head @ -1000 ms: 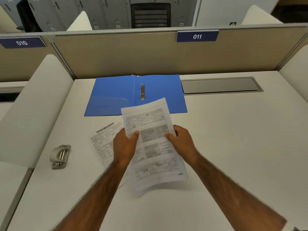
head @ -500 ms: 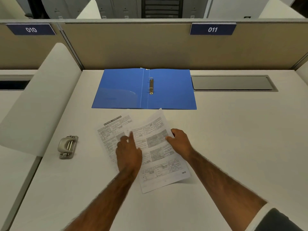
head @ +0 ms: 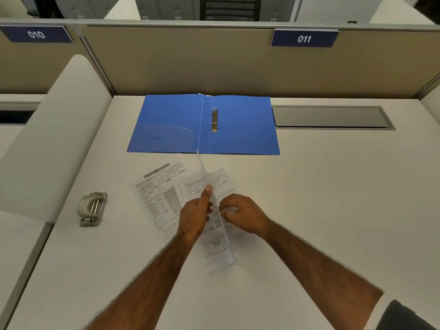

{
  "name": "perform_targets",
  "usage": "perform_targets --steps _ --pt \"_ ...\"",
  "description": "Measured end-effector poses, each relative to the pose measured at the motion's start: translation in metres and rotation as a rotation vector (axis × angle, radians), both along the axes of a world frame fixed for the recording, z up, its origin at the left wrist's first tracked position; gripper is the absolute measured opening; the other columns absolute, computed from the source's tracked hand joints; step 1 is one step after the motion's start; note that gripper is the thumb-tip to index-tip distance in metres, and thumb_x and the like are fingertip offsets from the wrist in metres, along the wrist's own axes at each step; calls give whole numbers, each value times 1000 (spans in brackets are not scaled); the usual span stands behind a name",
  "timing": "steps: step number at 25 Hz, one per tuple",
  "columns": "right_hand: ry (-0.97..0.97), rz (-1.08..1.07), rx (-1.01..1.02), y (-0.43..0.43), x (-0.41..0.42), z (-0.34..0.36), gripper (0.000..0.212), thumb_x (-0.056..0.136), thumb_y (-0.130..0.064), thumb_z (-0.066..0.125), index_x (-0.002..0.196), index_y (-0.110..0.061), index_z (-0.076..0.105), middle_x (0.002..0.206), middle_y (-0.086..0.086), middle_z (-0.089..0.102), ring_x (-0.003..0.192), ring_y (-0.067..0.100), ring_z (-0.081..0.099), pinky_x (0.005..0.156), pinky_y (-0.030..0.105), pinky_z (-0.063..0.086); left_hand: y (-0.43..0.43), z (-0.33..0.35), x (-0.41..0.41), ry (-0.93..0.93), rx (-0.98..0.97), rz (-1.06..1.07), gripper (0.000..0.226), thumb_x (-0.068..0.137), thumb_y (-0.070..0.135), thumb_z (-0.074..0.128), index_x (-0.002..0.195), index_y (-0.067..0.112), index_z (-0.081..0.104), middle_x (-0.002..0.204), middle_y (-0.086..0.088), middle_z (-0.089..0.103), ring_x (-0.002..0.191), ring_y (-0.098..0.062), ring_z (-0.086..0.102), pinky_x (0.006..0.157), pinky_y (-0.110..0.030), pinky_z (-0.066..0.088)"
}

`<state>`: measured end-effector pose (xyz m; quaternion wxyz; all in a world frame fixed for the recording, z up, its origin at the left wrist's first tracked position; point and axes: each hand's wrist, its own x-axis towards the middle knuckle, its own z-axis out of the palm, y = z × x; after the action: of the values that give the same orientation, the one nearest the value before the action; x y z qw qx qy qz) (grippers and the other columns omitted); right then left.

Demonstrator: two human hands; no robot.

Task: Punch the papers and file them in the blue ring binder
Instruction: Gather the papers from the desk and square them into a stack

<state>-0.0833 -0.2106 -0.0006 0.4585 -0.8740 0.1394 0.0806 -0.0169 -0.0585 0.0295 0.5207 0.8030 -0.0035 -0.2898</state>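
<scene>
Wide white bench (head: 333, 222) carries everything. Open blue plastic ring binder (head: 171, 125) lies flat at 12 o'clock from the hands, against the partition, with no paper on it. Flat printed white sheets (head: 164, 198) lie on the bench just below the binder, at least two, overlapping askew, partly under the hands.

One raised printed sheet (head: 215, 253) stands almost edge-on to the camera, curled, top corner reaching toward the binder's near edge. Left hand (head: 194, 217) grips this raised sheet, one finger straight up along it. Right hand (head: 242, 214) has fingers curled at the sheet's right side; pinching or only touching, cannot tell.

Grey metal hole punch (head: 91, 209) sits at 9 o'clock, well apart from the papers, untouched. Brass-coloured ring clip (head: 214, 120) is on the binder's right half.

Step looks like gathering the papers before punching. To do it well: lay the raised sheet on the flat ones, square the long edges flush against the bench, then hold the stack firmly on the way to the punch. Loose sheets would skew the holes.
</scene>
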Motion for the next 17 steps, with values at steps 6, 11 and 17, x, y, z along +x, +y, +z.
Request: perform_targets --steps 6,11,17 --pt "-80 186 -394 -14 35 -8 35 92 -39 61 124 -24 67 130 -2 67 117 21 57 101 40 48 -5 1 9 0 118 -34 20 94 36 56 90 19 67 99 -5 73 77 -13 65 57 -22 52" --pt "168 168 -624 -44 77 -8 93 91 -64 54 160 -24 6 170 1 10 156 32 2 122 59 8 2 -1 10 99 29 8 20 97 28 50 86 25 67 92 1 74 87 -18 70 80 -40 60" --pt "194 244 -736 -51 83 -20 86 95 -71 30 160 -26 -5 171 -1 -4 156 27 -12 123 57 -10 2 -5 3 48 21 -46 28 100 32 48 97 16 70 92 0 75 82 -16 72 67 -26 57"
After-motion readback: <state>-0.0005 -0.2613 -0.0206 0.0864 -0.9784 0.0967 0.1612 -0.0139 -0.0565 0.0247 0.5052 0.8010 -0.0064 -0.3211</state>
